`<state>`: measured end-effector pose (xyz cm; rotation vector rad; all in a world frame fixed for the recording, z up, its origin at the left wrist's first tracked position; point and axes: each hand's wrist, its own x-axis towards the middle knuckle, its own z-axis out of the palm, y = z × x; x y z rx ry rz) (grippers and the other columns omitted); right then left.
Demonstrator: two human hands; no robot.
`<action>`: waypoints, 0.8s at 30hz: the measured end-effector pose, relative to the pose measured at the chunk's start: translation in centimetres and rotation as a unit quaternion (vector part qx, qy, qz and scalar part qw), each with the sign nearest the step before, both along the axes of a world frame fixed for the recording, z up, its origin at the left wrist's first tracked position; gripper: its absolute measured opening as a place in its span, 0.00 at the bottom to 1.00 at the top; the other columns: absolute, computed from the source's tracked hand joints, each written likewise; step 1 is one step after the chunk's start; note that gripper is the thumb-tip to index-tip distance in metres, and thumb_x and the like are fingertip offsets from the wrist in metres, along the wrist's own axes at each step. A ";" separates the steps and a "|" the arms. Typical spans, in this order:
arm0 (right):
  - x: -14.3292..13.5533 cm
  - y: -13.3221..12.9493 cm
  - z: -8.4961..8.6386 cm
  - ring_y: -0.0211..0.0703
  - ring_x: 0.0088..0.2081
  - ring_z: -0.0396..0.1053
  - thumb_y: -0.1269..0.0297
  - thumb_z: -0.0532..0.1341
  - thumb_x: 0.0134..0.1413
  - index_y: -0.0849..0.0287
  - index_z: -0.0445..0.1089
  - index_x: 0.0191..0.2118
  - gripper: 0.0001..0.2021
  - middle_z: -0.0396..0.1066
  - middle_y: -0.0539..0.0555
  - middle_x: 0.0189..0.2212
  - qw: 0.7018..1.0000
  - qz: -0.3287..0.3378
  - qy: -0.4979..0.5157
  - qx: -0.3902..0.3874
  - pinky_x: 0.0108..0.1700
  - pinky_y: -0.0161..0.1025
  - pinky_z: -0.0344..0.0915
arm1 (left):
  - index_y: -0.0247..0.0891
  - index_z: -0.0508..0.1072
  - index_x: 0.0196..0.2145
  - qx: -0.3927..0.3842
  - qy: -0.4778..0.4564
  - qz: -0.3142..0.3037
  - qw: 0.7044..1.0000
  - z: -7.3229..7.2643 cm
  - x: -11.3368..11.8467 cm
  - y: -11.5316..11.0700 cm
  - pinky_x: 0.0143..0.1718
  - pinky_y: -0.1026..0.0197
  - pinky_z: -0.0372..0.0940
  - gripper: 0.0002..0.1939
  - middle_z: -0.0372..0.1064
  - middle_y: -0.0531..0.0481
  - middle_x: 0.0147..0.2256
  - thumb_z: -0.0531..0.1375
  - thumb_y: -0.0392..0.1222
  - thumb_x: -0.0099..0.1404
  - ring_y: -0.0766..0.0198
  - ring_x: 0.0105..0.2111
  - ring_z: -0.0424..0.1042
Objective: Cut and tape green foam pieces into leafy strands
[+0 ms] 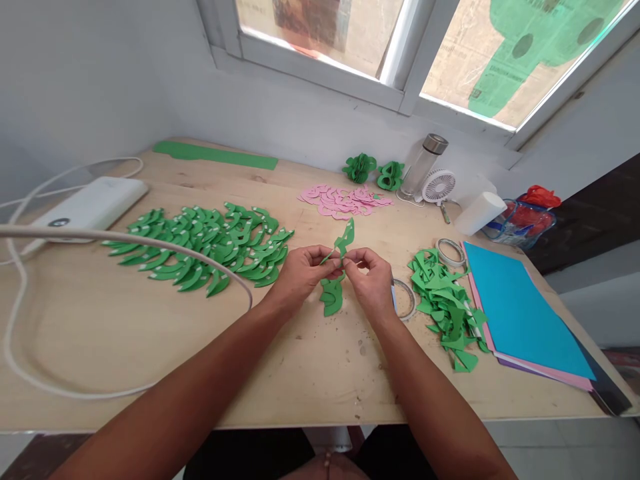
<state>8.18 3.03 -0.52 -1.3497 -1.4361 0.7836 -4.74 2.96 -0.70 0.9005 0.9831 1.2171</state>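
Observation:
Between my hands, above the middle of the table, is a green paper cutout [346,235] with curved edges. My left hand [309,270] pinches its left side, and my right hand [369,273] pinches it from the right, fingertips nearly meeting. Just below the fingers lies another curved green cutout [331,297]. To the left spread rows of green paper cutouts [210,243], many bearing small whitish tabs. A roll of tape [411,308] sits beside my right wrist, partly hidden by it. Whether tape is between my fingertips is too small to tell.
Green paper scraps [450,310], another tape roll [451,253] and coloured sheets [525,310] lie right. Pink cutouts [345,201], folded green paper shapes [360,168], a bottle [425,163] and a small fan [439,186] stand behind. A cable [125,236] crosses the left, near a white power bank [93,208].

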 end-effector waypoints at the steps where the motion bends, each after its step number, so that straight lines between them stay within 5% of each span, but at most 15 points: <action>1: 0.0 0.0 0.0 0.42 0.32 0.69 0.65 0.59 0.44 0.58 0.70 0.26 0.04 0.73 0.50 0.27 1.000 0.000 -0.003 0.001 0.41 0.41 0.62 | 0.34 0.76 0.26 -0.001 0.000 0.001 1.000 0.0 0.0 0.0 0.35 0.61 0.68 0.16 0.72 0.52 0.26 0.72 0.44 0.41 0.67 0.26 0.71; 24: -0.4 -0.1 -0.7 0.44 0.36 0.69 0.64 0.57 0.49 0.57 0.73 0.29 0.08 0.75 0.52 0.30 0.999 0.010 -0.035 0.032 0.40 0.40 0.62 | 0.34 0.75 0.23 0.006 0.043 0.065 0.997 0.2 0.2 -0.1 0.32 0.61 0.68 0.18 0.71 0.51 0.22 0.71 0.50 0.39 0.65 0.23 0.70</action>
